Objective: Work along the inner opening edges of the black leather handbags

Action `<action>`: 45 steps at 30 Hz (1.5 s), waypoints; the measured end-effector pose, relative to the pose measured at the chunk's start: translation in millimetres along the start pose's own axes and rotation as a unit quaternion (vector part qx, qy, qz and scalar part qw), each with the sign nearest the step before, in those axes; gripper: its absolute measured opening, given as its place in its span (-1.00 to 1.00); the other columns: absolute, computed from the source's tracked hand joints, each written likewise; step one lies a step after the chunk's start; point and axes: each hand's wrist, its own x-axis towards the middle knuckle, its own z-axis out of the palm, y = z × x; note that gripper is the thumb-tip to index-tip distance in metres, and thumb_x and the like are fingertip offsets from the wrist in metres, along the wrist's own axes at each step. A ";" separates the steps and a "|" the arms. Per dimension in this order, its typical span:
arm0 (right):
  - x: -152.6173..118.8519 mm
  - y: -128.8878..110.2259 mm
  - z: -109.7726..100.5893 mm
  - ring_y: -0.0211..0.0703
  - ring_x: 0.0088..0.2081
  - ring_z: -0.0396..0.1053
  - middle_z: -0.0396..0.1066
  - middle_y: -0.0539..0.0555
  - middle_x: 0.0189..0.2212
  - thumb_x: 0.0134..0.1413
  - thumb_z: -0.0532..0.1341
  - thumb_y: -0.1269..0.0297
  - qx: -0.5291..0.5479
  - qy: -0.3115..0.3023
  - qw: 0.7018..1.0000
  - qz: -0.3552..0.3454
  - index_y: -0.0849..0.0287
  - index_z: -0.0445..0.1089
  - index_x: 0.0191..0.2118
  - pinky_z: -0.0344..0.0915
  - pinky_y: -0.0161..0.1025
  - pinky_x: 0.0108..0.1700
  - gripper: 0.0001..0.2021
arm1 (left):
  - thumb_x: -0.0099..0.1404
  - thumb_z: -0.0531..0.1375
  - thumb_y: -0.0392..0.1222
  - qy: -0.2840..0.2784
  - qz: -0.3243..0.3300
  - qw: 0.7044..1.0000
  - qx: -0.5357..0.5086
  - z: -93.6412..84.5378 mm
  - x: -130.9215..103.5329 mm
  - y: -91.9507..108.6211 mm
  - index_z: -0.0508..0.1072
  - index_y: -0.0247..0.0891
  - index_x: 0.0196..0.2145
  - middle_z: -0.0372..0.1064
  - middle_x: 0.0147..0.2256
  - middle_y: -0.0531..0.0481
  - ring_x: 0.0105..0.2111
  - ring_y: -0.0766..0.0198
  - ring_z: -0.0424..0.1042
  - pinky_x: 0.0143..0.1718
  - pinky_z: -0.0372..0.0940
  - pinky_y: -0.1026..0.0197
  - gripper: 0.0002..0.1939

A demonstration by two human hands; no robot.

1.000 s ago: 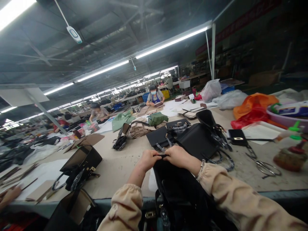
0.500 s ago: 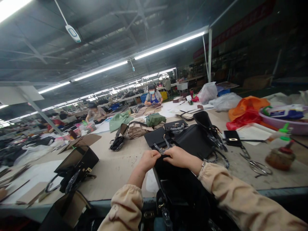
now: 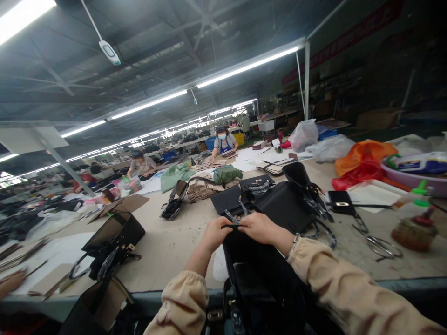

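Note:
Both of my hands grip the upper edge of a black handbag point(image 3: 258, 274) at the table's front edge. My left hand point(image 3: 217, 234) pinches the edge at its left end, thumb and fingers closed. Close beside it, my right hand point(image 3: 260, 228) pinches the same edge. The bag hangs below my hands, and its lower part is lost in shadow. Just beyond my fingers lie black bag parts with a plastic-wrapped handle point(image 3: 240, 207). A large black bag panel point(image 3: 284, 204) rests to the right of them.
An open black bag point(image 3: 111, 242) stands on the left of the table point(image 3: 167, 253). Scissors point(image 3: 382, 246), a brown glue bottle point(image 3: 414, 232) and a purple basin point(image 3: 419, 177) are at right. A co-worker's hand point(image 3: 14, 281) reaches in at far left; a masked person point(image 3: 223, 142) works across the table.
My hands keep their hold on the bag's edge, which now shows as a straight dark strip between them. The co-worker's hand at far left reaches further in. The view has shifted slightly.

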 end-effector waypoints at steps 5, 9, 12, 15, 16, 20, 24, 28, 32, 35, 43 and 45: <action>2.0 -4.1 1.8 -0.09 -0.23 0.45 0.54 0.11 -0.31 0.19 0.03 0.12 -0.008 -0.006 1.000 0.005 0.10 0.50 -0.29 0.20 -0.30 -0.27 -0.68 | 0.10 0.14 -0.25 0.034 -0.017 0.999 0.022 2.6 2.4 -0.7 0.47 -0.28 -0.51 0.40 -0.51 0.07 -0.40 0.29 0.36 -0.34 0.21 0.28 -0.88; 0.9 -6.6 0.4 -0.03 -0.20 0.45 0.53 0.17 -0.26 0.19 0.02 0.14 -0.014 -0.007 1.000 -0.001 0.14 0.49 -0.24 0.23 -0.25 -0.23 -0.68 | 0.09 0.13 -0.26 0.056 -0.027 0.998 0.032 4.4 1.4 -0.2 0.47 -0.29 -0.52 0.37 -0.54 0.09 -0.43 0.31 0.33 -0.36 0.17 0.29 -0.87; -1.9 -9.3 -3.5 -0.04 -0.14 0.44 0.52 0.12 -0.20 0.14 0.06 0.21 -0.011 -0.005 1.000 -0.024 0.10 0.46 -0.14 0.23 -0.26 -0.16 -0.72 | 0.09 0.12 -0.26 0.060 -0.032 0.997 0.032 5.8 0.9 -0.1 0.47 -0.29 -0.52 0.35 -0.56 0.10 -0.46 0.33 0.31 -0.40 0.15 0.31 -0.86; -1.8 -14.4 -5.1 -0.04 -0.11 0.42 0.50 0.12 -0.17 0.07 0.12 0.25 -0.011 -0.003 0.999 -0.040 0.12 0.43 -0.12 0.22 -0.26 -0.10 -0.73 | 0.10 0.11 -0.25 0.064 -0.035 0.997 0.032 6.5 1.3 -0.7 0.45 -0.29 -0.52 0.35 -0.55 0.10 -0.46 0.34 0.30 -0.42 0.13 0.32 -0.86; -0.6 -16.4 -4.5 -0.03 -0.11 0.41 0.50 0.14 -0.17 0.06 0.13 0.23 -0.013 -0.001 0.999 -0.040 0.14 0.43 -0.13 0.22 -0.25 -0.10 -0.74 | 0.10 0.11 -0.25 0.065 -0.034 0.997 0.032 6.4 1.4 -1.0 0.45 -0.29 -0.52 0.35 -0.55 0.10 -0.46 0.34 0.30 -0.42 0.13 0.32 -0.86; 9.0 -23.2 0.9 0.02 -0.16 0.44 0.51 0.22 -0.23 0.13 0.09 0.17 -0.031 0.009 0.999 -0.024 0.22 0.46 -0.23 0.26 -0.23 -0.16 -0.73 | 0.13 0.09 -0.24 0.069 -0.030 0.997 0.035 5.7 1.2 -1.6 0.43 -0.28 -0.56 0.33 -0.56 0.10 -0.47 0.34 0.29 -0.43 0.11 0.33 -0.82; 16.6 -25.4 4.7 -0.03 -0.23 0.47 0.52 0.18 -0.30 0.19 0.03 0.25 -0.047 0.019 0.998 -0.030 0.19 0.47 -0.28 0.27 -0.26 -0.23 -0.73 | 0.16 0.06 -0.22 0.081 -0.030 0.995 0.039 5.3 1.1 -0.2 0.38 -0.29 -0.64 0.27 -0.61 0.10 -0.49 0.34 0.26 -0.46 0.08 0.32 -0.74; 18.7 -25.5 5.0 -0.04 -0.24 0.47 0.53 0.17 -0.31 0.18 0.04 0.25 -0.054 0.024 0.998 -0.034 0.17 0.48 -0.29 0.27 -0.26 -0.24 -0.73 | 0.15 0.07 -0.23 0.085 -0.036 0.995 0.031 5.5 1.1 1.0 0.39 -0.28 -0.63 0.30 -0.60 0.10 -0.49 0.33 0.27 -0.45 0.09 0.32 -0.75; 18.3 -24.3 3.6 -0.05 -0.25 0.48 0.53 0.19 -0.33 0.19 0.04 0.20 -0.059 0.020 0.998 -0.028 0.19 0.49 -0.31 0.27 -0.28 -0.24 -0.70 | 0.18 0.06 -0.20 0.080 -0.042 0.996 0.009 4.2 -2.0 1.1 0.44 -0.29 -0.56 0.36 -0.55 0.07 -0.45 0.31 0.31 -0.41 0.14 0.31 -0.75; 17.1 -22.7 2.4 -0.02 -0.25 0.48 0.53 0.20 -0.34 0.21 0.02 0.18 -0.064 0.016 0.998 -0.023 0.20 0.49 -0.32 0.28 -0.27 -0.26 -0.67 | 0.16 0.10 -0.18 0.051 -0.037 0.998 -0.022 1.8 -5.3 1.4 0.52 -0.30 -0.44 0.46 -0.44 0.03 -0.38 0.29 0.37 -0.35 0.21 0.30 -0.79; 8.9 -15.1 -0.8 0.04 -0.27 0.48 0.53 0.24 -0.35 0.17 0.08 0.10 -0.065 -0.008 0.998 -0.026 0.21 0.51 -0.29 0.29 -0.23 -0.29 -0.67 | 0.05 0.12 -0.33 0.019 -0.067 0.996 -0.054 3.0 -2.4 -1.3 0.59 -0.27 -0.38 0.51 -0.41 0.02 -0.38 0.26 0.40 -0.33 0.29 0.27 -0.76; 5.4 -11.8 -2.0 0.01 -0.27 0.48 0.53 0.20 -0.36 0.16 0.09 0.13 -0.060 -0.009 0.998 -0.028 0.16 0.51 -0.30 0.28 -0.26 -0.29 -0.71 | 0.05 0.13 -0.33 0.027 -0.077 0.995 -0.053 4.6 -1.7 -2.6 0.59 -0.25 -0.37 0.51 -0.43 0.03 -0.38 0.26 0.40 -0.33 0.29 0.27 -0.75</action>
